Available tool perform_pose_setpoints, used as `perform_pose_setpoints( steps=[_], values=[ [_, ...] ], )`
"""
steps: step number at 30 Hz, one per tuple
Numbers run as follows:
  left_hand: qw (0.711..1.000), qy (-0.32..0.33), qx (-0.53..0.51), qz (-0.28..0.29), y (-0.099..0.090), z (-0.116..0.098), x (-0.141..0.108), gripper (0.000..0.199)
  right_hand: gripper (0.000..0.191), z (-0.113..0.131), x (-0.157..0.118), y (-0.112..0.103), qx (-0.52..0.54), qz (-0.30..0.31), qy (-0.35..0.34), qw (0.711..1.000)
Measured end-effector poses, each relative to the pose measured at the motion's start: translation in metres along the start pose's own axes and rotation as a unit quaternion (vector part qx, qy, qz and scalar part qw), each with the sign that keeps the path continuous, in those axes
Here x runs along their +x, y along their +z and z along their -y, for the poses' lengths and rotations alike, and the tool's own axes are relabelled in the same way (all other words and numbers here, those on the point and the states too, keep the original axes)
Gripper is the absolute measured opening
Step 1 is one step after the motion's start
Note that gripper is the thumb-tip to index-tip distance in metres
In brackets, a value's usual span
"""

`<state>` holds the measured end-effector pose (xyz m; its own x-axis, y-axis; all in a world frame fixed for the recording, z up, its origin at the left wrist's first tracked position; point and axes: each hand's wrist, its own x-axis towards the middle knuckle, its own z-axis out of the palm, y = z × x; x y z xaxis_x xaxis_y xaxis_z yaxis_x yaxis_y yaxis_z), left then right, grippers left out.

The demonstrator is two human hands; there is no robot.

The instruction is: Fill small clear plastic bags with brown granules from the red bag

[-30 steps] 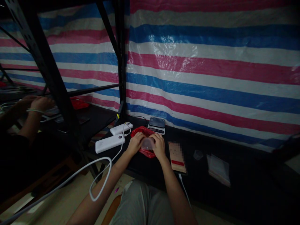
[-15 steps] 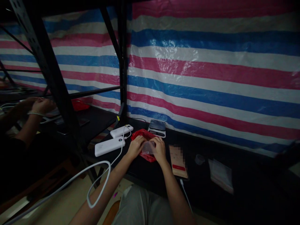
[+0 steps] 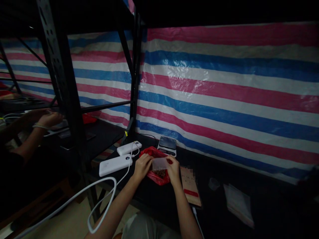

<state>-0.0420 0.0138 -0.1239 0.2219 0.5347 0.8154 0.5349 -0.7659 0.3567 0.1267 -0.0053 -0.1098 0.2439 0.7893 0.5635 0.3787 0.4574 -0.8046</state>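
Observation:
My left hand and my right hand hold a small clear plastic bag between them by its upper edge. Small brown pieces show in its lower part. Under it lies a crumpled red plastic bag, which my left hand nearly touches. Just beyond my hands stands a digital kitchen scale. A phone with a blurred screen lies to the right of my right hand.
Two white power banks lie left of my hands on the black tabletop, with white cable looping down past my left forearm. Further right are a small clear cup and a flat plastic packet. A black shelf post separates me from a co-worker's hands. Striped tarpaulin covers the wall.
My hands have moved apart and the clear bag, earlier cupped between them, now spreads between my fingers with its brown contents showing. The view has tilted slightly upward.

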Motion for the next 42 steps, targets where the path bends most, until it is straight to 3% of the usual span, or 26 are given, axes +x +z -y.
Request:
perform_pose_setpoints(
  steps=[6, 16, 21, 26, 30, 32, 34, 37, 39, 42],
  values=[
    [0.999, 0.017, 0.017, -0.028, 0.000, 0.001, 0.000, 0.021, 0.012, -0.010, 0.000, 0.004, 0.070, 0.001, 0.049, 0.996],
    [0.999, 0.006, 0.023, -0.023, 0.004, 0.005, -0.001, 0.017, 0.009, -0.015, 0.002, 0.004, 0.131, -0.004, 0.096, 0.987],
    [0.997, 0.043, 0.030, -0.054, 0.005, 0.004, -0.002, 0.017, 0.011, -0.015, 0.000, 0.003, 0.167, -0.012, 0.129, 0.977],
    [0.997, 0.057, 0.013, -0.054, 0.007, 0.000, -0.004, 0.016, 0.013, 0.004, -0.008, 0.003, 0.189, -0.037, 0.148, 0.970],
    [0.998, 0.023, -0.004, -0.063, 0.006, -0.003, -0.007, 0.022, 0.020, 0.031, -0.035, 0.002, 0.195, -0.052, 0.158, 0.967],
    [0.996, -0.019, -0.021, -0.087, 0.004, -0.001, -0.007, 0.024, 0.022, 0.041, -0.055, -0.013, 0.225, -0.088, 0.190, 0.952],
    [0.988, -0.079, -0.032, -0.126, 0.001, 0.004, -0.004, 0.024, 0.024, 0.050, -0.075, -0.043, 0.266, -0.168, 0.227, 0.922],
    [0.972, -0.148, -0.018, -0.184, 0.000, 0.012, 0.000, 0.025, 0.025, 0.059, -0.094, -0.113, 0.294, -0.275, 0.255, 0.879],
    [0.964, -0.149, -0.010, -0.219, 0.002, 0.015, 0.002, 0.027, 0.028, 0.061, -0.098, -0.164, 0.278, -0.318, 0.251, 0.871],
    [0.965, -0.129, -0.012, -0.230, 0.004, 0.015, 0.000, 0.028, 0.030, 0.054, -0.099, -0.226, 0.168, -0.395, 0.239, 0.871]
  ],
)
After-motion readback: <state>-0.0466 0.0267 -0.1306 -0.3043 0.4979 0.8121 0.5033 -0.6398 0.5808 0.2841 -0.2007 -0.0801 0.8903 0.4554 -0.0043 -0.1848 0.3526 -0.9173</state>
